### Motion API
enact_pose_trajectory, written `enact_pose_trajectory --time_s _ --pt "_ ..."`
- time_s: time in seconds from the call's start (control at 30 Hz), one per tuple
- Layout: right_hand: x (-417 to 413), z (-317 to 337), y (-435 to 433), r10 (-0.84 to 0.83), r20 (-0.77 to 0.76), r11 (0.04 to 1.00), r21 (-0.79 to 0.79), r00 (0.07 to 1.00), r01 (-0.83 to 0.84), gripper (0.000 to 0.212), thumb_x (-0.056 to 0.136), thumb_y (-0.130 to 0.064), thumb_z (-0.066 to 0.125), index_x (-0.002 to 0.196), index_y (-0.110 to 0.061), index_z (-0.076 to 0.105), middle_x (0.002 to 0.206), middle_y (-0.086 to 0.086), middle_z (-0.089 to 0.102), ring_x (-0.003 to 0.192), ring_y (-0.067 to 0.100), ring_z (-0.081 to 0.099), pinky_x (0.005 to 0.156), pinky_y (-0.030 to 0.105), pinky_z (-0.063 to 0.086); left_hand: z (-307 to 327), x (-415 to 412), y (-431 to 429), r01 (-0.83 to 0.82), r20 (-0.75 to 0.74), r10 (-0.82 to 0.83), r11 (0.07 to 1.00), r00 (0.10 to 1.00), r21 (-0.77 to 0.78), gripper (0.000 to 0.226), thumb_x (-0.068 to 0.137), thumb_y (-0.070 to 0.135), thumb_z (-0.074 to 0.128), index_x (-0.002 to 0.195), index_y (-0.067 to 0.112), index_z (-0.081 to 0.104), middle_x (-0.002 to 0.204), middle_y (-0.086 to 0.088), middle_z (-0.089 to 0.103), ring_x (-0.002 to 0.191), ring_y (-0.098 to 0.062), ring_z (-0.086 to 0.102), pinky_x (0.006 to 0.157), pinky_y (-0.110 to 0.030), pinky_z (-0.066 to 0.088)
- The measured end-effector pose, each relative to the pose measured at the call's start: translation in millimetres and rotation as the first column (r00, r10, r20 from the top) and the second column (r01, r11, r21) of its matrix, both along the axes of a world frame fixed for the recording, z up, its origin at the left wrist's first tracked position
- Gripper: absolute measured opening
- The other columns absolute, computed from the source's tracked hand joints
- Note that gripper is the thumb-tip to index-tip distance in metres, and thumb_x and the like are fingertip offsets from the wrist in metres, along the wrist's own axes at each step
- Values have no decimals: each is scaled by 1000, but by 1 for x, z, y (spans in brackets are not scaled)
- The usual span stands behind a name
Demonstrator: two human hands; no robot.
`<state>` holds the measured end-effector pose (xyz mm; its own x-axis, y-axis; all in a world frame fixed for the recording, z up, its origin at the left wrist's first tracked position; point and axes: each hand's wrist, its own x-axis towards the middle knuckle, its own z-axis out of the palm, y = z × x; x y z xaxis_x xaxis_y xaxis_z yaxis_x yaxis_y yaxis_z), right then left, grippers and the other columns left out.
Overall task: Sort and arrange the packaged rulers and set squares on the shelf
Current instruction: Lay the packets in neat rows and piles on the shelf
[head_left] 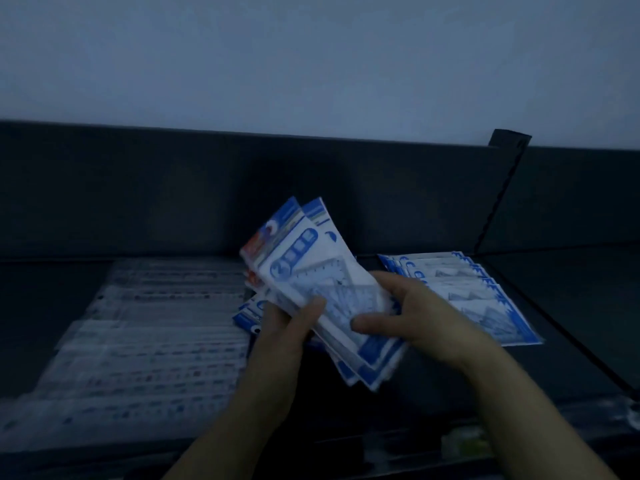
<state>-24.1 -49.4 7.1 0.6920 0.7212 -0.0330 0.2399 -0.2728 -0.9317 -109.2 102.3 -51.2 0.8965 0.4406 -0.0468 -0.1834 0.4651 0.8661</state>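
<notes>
Dim light. I see the left hand [290, 332] gripping a fanned bundle of set-square packs [311, 268] from below, thumb curled on top. The right hand [420, 315] pinches its right side. The bundle sits above the shelf [571, 317], between clear ruler packs [156, 327] on the left and an overlapping row of set-square packs [474, 292] on the right.
</notes>
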Motion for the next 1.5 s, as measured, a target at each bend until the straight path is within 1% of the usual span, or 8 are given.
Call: enact_pose_trajectory --time_s 0.13,0.23,0.4,0.73,0.9,1.23,1.37,1.5 --pt "4 18 -28 95 365 949 -315 926 27 41 76 -26 78 111 -39 60 101 -22 67 90 -4 63 75 18 50 12 -8 35 -266 29 273 898 961 351 99 52 33 90 134 29 35 123 7 56 106 -7 58 82 -26 49" --pt "5 1 -27 203 551 850 -510 809 134 39 76 -28 77 109 -41 60 101 -21 62 89 2 58 77 27 50 19 -13 38 20 -128 115 663 985 748 106 55 36 89 142 35 30 129 19 44 101 10 49 73 0 40" --pt "9 -27 -39 -35 433 920 -338 901 198 45 65 -31 85 102 -40 62 101 -22 62 89 -3 59 73 19 51 7 -12 32 264 -283 -1 372 959 890 72 68 29 85 127 36 44 114 23 53 85 18 50 63 3 39" --pt "1 -49 -59 -352 82 934 87 932 346 53 66 -12 85 107 -28 56 94 -7 70 78 10 69 65 20 54 10 -6 16 154 -203 89 386 975 910 42 78 15 76 104 31 47 93 25 51 76 14 53 58 -2 41" --pt "30 -34 -102 -366 171 930 38 915 365 56 62 -20 87 106 -38 57 112 -21 61 92 1 64 79 19 52 21 16 -22 168 -203 37 432 978 886 49 78 20 75 111 36 42 95 24 49 81 7 52 59 -8 38" --pt "121 -18 -183 -265 177 942 -161 948 293 54 66 -15 86 106 -42 61 113 -4 65 98 22 67 89 36 54 20 108 -105 327 -340 -46 419 939 847 45 76 15 75 109 23 46 101 4 58 72 2 53 48 -9 41" --pt "138 -34 -186 -134 255 917 -333 958 217 58 67 -28 85 116 -41 57 133 -12 50 119 5 50 102 22 38 12 109 -115 305 -318 85 132 944 943 58 77 38 73 126 26 45 129 -2 46 106 -13 50 79 -18 39" --pt "127 -48 -187 4 438 885 -420 899 201 68 80 -52 65 141 -43 35 152 -19 17 144 3 4 119 31 9 2 106 -130 354 -317 169 -285 933 891 76 90 64 39 151 33 7 160 6 -8 147 -18 -8 118 -44 3"
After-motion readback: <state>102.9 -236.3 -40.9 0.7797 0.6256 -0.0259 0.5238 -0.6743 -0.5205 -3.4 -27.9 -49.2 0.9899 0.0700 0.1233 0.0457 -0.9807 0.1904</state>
